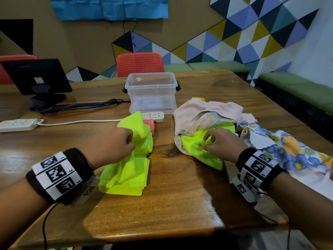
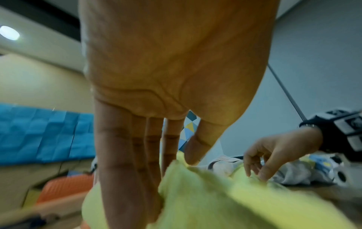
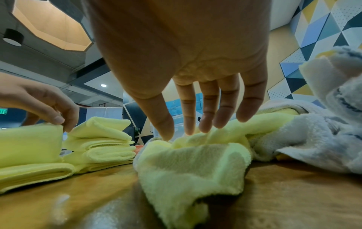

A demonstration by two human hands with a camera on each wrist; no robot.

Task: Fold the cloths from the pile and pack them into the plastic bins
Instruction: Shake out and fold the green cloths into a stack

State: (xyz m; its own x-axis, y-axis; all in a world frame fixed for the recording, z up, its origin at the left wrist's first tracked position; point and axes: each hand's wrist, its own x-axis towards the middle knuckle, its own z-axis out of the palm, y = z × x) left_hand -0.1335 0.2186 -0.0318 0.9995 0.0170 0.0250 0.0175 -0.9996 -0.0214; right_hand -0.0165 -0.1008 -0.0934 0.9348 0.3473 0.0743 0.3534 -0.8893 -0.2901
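Where left hand [image 1: 115, 141] pinches, cloth [image 1: 126, 174] lengthwise.

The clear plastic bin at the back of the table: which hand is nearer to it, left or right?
Left, narrowly. The left hand pinches a yellow cloth just in front-left of the clear plastic bin. The right hand rests on the pile's yellow cloth, further right.
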